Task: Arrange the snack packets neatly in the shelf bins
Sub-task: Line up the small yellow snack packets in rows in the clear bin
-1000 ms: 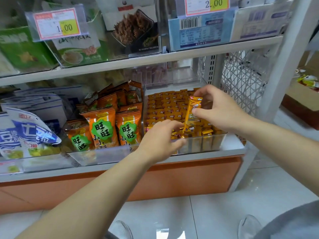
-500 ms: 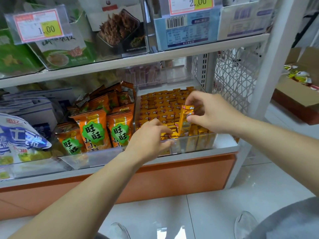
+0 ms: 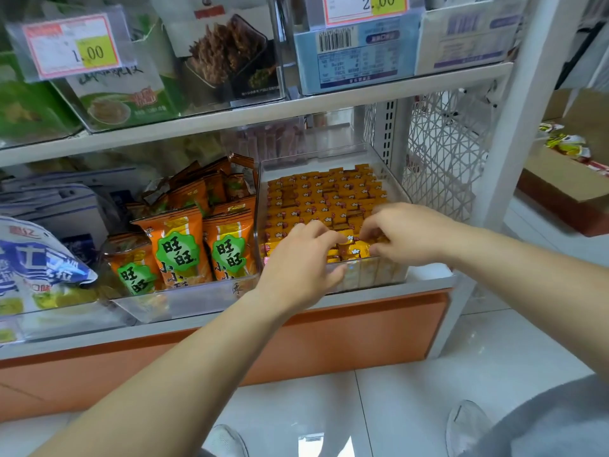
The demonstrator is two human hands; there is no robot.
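Snack packets (image 3: 316, 199), small and yellow-orange, stood packed in rows inside the clear bin (image 3: 372, 275) at the right end of the lower shelf (image 3: 428, 282). Both hands were down at the bin's front row. The right hand (image 3: 408, 232) had its fingertips and thumb curled round one yellow packet (image 3: 357, 249), pinching it among its neighbours. The left hand (image 3: 300, 262) lay just beside it, fingers bent onto the packet tops, thumb outside the front wall. Whether it gripped anything, I couldn't tell. Left of that bin stood orange bags (image 3: 178, 249) with green labels. A price tag (image 3: 365, 8) reading 2.00 hung on the shelf above.
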